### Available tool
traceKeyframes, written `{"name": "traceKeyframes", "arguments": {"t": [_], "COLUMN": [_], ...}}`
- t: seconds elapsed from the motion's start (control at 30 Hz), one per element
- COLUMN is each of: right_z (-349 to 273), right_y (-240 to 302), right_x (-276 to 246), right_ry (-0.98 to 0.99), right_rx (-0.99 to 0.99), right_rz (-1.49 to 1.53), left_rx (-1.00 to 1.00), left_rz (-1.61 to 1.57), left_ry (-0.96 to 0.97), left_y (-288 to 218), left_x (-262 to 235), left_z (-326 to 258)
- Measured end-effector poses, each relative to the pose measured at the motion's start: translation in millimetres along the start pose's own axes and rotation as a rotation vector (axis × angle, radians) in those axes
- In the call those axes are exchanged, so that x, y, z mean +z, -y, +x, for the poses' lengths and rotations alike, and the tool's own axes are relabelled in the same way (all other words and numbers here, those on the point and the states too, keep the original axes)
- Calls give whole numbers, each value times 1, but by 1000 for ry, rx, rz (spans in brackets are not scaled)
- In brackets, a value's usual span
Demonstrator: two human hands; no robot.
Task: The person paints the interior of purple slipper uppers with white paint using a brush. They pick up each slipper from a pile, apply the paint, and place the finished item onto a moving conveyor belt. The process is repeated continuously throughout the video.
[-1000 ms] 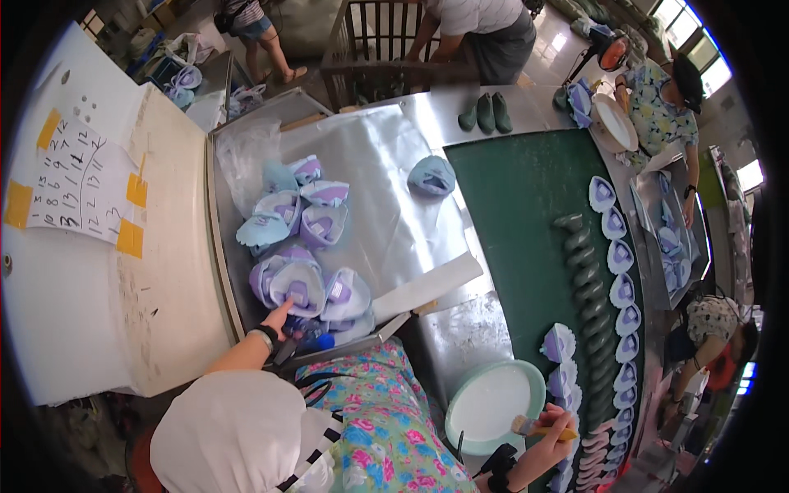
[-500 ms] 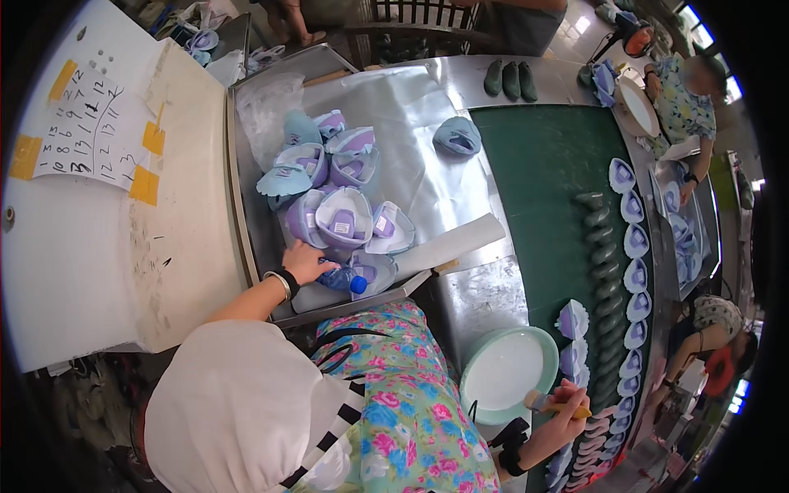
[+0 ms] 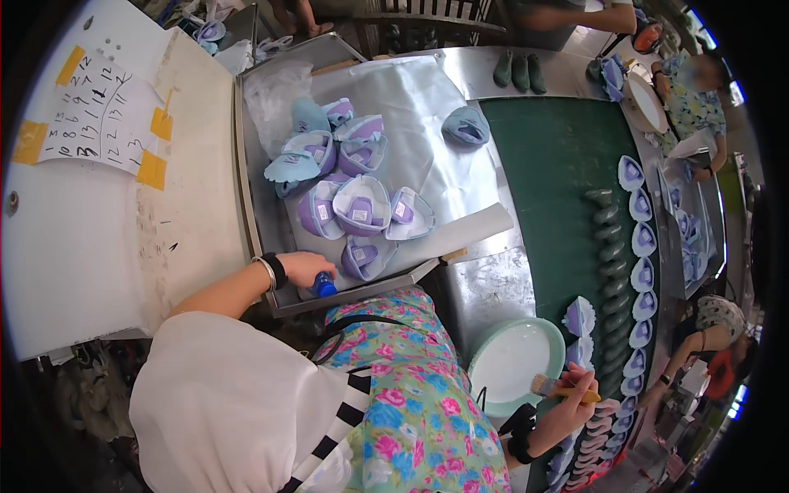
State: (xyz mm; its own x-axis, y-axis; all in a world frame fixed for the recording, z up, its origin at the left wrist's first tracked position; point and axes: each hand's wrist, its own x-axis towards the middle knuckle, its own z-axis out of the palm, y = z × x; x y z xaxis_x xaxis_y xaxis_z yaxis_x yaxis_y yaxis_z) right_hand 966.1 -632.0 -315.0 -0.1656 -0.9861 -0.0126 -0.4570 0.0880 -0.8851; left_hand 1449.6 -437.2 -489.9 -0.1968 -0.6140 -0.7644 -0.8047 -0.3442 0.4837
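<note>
My left hand (image 3: 306, 269) is closed round a plastic bottle with a blue cap (image 3: 325, 285), at the near left corner of a metal tray (image 3: 386, 282). Most of the bottle is hidden under my palm and fingers. A purple and light-blue shoe upper (image 3: 367, 257) lies just beyond it, with several more heaped behind. In my right hand (image 3: 569, 411) is a brush (image 3: 544, 384) with a yellow handle, its bristles pointing left at the rim of a pale green basin (image 3: 485, 337). White liquid fills the basin's bottom.
A green conveyor belt (image 3: 534, 164) on the right carries a row of shoe uppers (image 3: 643, 240) and dark shoe lasts (image 3: 612, 271). One blue upper (image 3: 466, 127) sits apart on the tray's far side. Co-workers (image 3: 694, 99) are at the belt's other side. A pale wall (image 3: 193, 197) borders the tray.
My left hand has drawn the bottle left, away from the nearest upper, and now covers more of it. The right hand still holds the brush beside the basin. The view has shifted slightly.
</note>
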Motion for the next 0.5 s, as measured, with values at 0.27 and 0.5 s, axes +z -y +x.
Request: {"name": "traceKeyframes", "arguments": {"t": [0.27, 0.5], "right_z": [3, 20], "right_y": [-5, -63], "right_x": [-6, -12], "right_ry": [38, 37], "right_rx": [18, 17], "right_rz": [30, 118], "left_rx": [69, -42], "left_rz": [-125, 9], "left_ry": [48, -51], "left_y": [11, 29], "left_x": [3, 44], "left_z": [52, 105]}}
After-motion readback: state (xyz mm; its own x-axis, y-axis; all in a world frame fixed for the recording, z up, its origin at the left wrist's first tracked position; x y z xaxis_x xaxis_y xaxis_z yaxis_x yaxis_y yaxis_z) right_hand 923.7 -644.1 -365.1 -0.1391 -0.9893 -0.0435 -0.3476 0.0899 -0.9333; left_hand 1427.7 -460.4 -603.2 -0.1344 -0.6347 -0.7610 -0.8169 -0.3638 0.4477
